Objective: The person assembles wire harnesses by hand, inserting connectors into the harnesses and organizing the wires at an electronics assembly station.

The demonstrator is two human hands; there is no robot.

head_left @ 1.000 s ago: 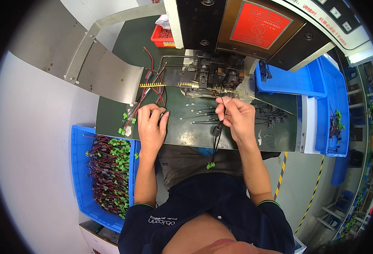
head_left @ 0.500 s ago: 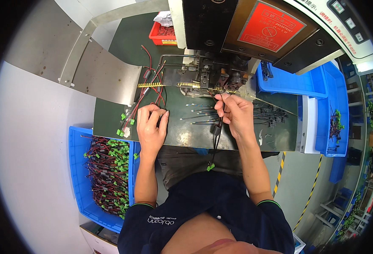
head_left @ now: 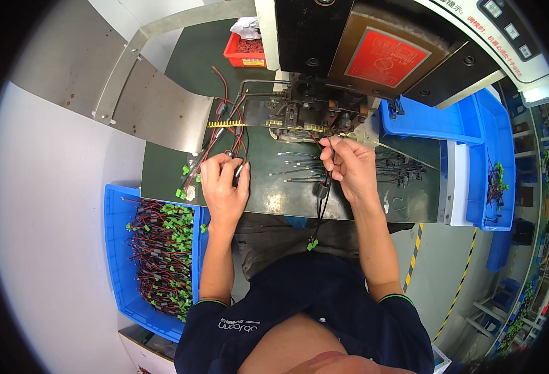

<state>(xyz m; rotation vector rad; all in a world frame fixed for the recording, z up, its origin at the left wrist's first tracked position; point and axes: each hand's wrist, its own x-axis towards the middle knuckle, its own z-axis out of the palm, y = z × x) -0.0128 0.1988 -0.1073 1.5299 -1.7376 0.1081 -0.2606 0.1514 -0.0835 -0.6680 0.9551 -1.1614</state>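
My right hand [head_left: 352, 165] pinches a black wire harness [head_left: 320, 212] just in front of the crimping machine [head_left: 315, 112]. The wire ends reach up to the machine's die area, where the tips are hard to make out. Below my fingers hang the harness's dark sleeve and a green connector [head_left: 312, 244], the latter past the table edge. My left hand [head_left: 224, 190] is curled on the green tabletop at the lower end of a loose bunch of red and black wire harnesses [head_left: 221, 128]. Its thumb and fingers close around a dark piece of one harness.
A blue bin [head_left: 115, 262] full of green-ended harnesses stands at the left. Black leads with bright tips [head_left: 405, 167] lie right of centre. Blue trays [head_left: 433, 124] are at the right, a red box [head_left: 240, 57] at the back. A curved metal guide [head_left: 168, 115] rises at the left.
My left fingers have closed on a harness from the bunch, with a dark piece now showing between thumb and fingers. My right hand stays at the machine. The whole view shifts slightly.
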